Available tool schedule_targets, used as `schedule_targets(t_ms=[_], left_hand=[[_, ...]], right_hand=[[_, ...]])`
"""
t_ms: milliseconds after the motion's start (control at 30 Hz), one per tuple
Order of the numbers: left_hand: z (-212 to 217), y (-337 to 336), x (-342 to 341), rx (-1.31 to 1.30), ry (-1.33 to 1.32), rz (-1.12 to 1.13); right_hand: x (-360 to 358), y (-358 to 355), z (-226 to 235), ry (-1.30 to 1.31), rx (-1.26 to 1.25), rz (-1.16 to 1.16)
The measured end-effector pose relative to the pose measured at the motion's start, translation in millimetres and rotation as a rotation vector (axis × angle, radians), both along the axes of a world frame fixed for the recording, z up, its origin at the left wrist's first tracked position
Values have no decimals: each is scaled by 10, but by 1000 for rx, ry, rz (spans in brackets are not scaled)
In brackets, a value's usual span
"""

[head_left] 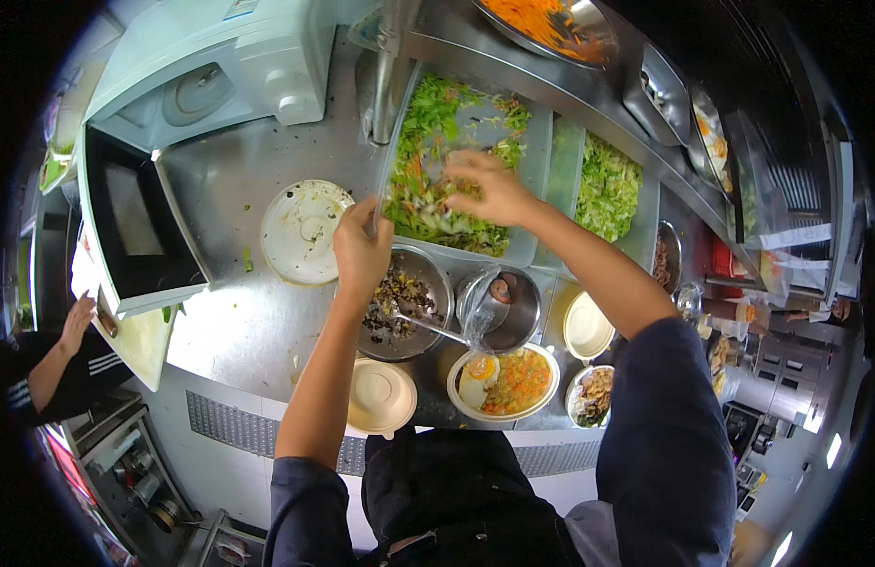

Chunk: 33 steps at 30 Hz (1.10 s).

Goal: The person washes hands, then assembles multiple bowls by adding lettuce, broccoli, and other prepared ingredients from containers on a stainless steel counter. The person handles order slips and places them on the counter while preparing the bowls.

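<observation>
A clear plastic tub (539,142) holds shredded greens (437,109) with orange strips, and its bottom shows in places. My left hand (362,248) is closed at the tub's near left corner, apparently gripping its rim. Over the greens, my right hand (491,187) has its fingers curved and apart, a little blurred, with nothing visible held in them. Just below my left hand sits a steel bowl (435,269) of dark chopped food with a spoon (433,326) in it. Beside that bowl stands another steel bowl (522,317) with a plastic bag over it.
A soiled white plate (300,236) lies left, near an open microwave (135,217). Takeout bowls (381,395) line the front edge; one has egg with diced vegetables (513,378). A second tub of lettuce (607,189) stands right. Another person's hand (75,326) is by a cutting board (146,345).
</observation>
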<state>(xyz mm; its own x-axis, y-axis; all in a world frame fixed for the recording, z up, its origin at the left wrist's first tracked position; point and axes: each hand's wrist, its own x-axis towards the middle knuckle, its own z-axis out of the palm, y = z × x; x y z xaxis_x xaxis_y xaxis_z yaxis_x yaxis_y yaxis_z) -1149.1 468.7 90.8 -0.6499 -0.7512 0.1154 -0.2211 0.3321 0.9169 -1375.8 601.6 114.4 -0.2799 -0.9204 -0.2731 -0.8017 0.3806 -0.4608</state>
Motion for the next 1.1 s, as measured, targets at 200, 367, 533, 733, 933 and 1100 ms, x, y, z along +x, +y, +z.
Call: schedule_targets(t_ms=[200, 367, 533, 733, 933, 1100], left_hand=[[60, 170, -116, -101, 1, 93], [117, 190, -164, -122, -43, 78], [129, 16, -96, -35, -16, 6], [122, -56, -9, 72, 10, -18], [39, -77, 49, -6, 4, -64], [-119, -51, 69, 49, 26, 26]], right_hand=[[561, -113, -91, -149, 363, -868], [851, -643, -55, -1302, -139, -1079], [493, -813, 318, -963, -304, -1214], [574, -700, -77, 156, -377, -252], [364, -400, 23, 593, 212, 246], [295, -748, -147, -89, -442, -537]])
